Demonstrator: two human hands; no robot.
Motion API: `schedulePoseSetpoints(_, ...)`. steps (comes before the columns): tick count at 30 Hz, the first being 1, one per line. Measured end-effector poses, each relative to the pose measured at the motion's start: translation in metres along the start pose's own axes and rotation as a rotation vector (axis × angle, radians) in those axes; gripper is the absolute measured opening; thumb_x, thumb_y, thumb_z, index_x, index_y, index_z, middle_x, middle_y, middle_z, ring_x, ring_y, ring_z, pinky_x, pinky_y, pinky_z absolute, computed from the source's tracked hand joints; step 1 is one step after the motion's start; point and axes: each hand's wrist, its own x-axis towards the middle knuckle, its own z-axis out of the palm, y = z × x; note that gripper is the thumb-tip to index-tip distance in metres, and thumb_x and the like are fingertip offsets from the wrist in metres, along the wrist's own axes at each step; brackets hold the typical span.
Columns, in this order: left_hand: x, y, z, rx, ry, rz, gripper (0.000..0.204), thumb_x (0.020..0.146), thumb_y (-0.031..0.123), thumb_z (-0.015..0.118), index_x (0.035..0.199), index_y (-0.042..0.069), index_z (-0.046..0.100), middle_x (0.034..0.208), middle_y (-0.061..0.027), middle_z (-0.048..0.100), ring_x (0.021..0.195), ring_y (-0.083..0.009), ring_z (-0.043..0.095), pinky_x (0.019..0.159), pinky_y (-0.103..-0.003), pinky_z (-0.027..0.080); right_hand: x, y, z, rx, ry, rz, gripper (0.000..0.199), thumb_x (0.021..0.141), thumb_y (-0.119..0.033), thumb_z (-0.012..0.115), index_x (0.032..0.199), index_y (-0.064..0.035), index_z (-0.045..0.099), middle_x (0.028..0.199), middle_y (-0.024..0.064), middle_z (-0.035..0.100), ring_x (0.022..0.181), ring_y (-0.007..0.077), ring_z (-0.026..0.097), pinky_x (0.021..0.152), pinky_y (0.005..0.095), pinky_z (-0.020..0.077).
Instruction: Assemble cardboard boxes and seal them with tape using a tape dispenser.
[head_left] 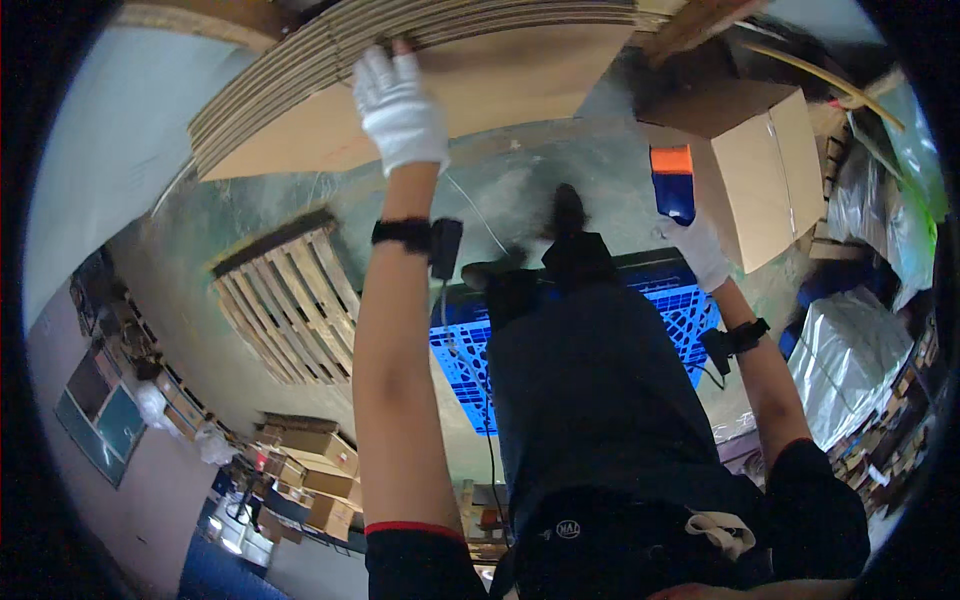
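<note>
My left hand [402, 115], in a white glove with one bare fingertip, reaches up to a stack of flattened cardboard boxes [500, 75]. Its fingers are stretched out against the face and top edges of the nearest sheet. Lower on the right, my right hand [700, 252], also gloved in white, is closed round the lower end of a dark blue object with an orange end [673, 188]. What kind of tool it is, I cannot make out. Right beside it stands an open cardboard box [760, 175].
A blue plastic pallet [460, 365] lies under and behind my legs. To the left is a wooden pallet [290, 305] on the green floor. Plastic-wrapped goods [850, 350] stand at the right, and several cartons [310, 470] sit at the lower left.
</note>
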Motion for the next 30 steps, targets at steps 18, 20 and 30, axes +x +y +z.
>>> schedulePoseSetpoints(18,-0.053,-0.004,-0.017,-0.254,-0.325,-0.388,0.032,0.080,0.023,0.059,0.104,0.003,0.056,0.119,-0.0198,0.053,0.090,-0.0299,0.064,0.064,-0.041,0.055,0.116,-0.288,0.065,-0.900,0.294,-0.959,0.069,0.070,-0.069,0.059,0.076,-0.0005,0.060,0.062,0.0147,0.061,0.064,0.0288,0.064,0.057,0.0373,0.0513)
schedulePoseSetpoints(20,-0.070,-0.012,-0.032,-0.303,-0.307,-0.543,0.037,0.079,0.020,0.056,0.111,0.001,0.054,0.120,-0.0187,0.052,0.082,-0.0288,0.066,0.070,-0.039,0.053,0.106,-0.273,0.097,-0.969,0.130,-0.948,0.069,0.069,-0.066,0.062,0.083,0.0016,0.057,0.064,0.0140,0.061,0.063,0.0278,0.063,0.056,0.0392,0.0498)
schedulePoseSetpoints(30,-0.287,-0.216,-0.001,-0.993,-0.203,-1.498,0.056,0.075,0.002,0.060,0.129,-0.003,0.043,0.121,-0.0204,0.055,0.105,-0.0287,0.058,0.089,-0.036,0.047,0.008,-0.202,0.125,-0.762,0.027,-0.724,0.056,0.061,-0.037,0.081,0.093,0.0018,0.057,0.076,0.0162,0.063,0.071,0.0344,0.062,0.071,0.0413,0.0505)
